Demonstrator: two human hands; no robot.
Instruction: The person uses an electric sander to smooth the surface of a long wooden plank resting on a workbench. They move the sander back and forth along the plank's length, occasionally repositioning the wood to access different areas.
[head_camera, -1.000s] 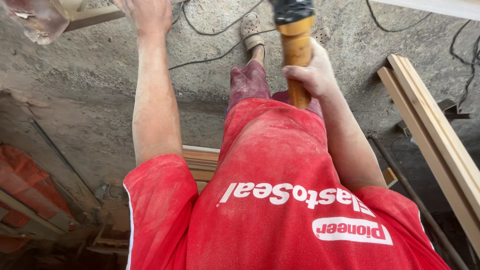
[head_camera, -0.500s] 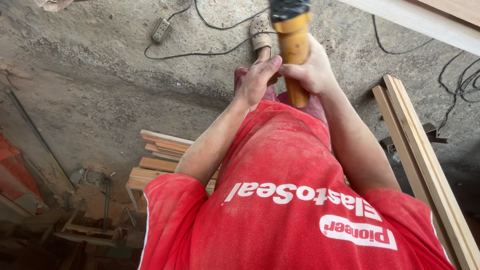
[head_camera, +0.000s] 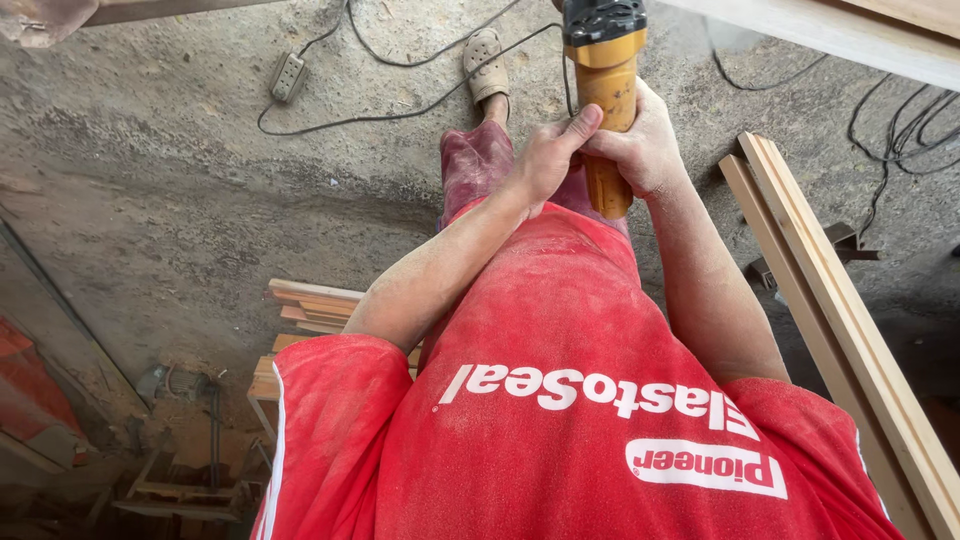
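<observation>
Both hands met on a yellow power tool (head_camera: 607, 95) held out in front of the body, its dusty orange-yellow handle pointing back toward the red shirt (head_camera: 560, 400) and its black head (head_camera: 603, 20) at the top edge of the view. The right hand (head_camera: 640, 145) was wrapped tight around the handle's middle, fingers curled over it and knuckles turned outward, wrist roughly in line with a forearm that ran straight down and back to the shoulder. The left hand (head_camera: 548, 160) came in from the other side with the elbow bent and the forearm crossing the chest on a diagonal; its palm sat against the handle's left face and its thumb lay up along the yellow casing, a lighter, steadying hold rather than a full clasp. Both arms were coated in pale dust. The tool hung above the grey concrete floor (head_camera: 180, 200), just over a sandalled foot (head_camera: 487, 65). A black cable (head_camera: 400, 105) looped across the floor to a power strip (head_camera: 288, 77) at the upper left. Long timber mouldings (head_camera: 840, 310) lay to the right, and short wood offcuts (head_camera: 305, 305) were stacked behind the left elbow.
</observation>
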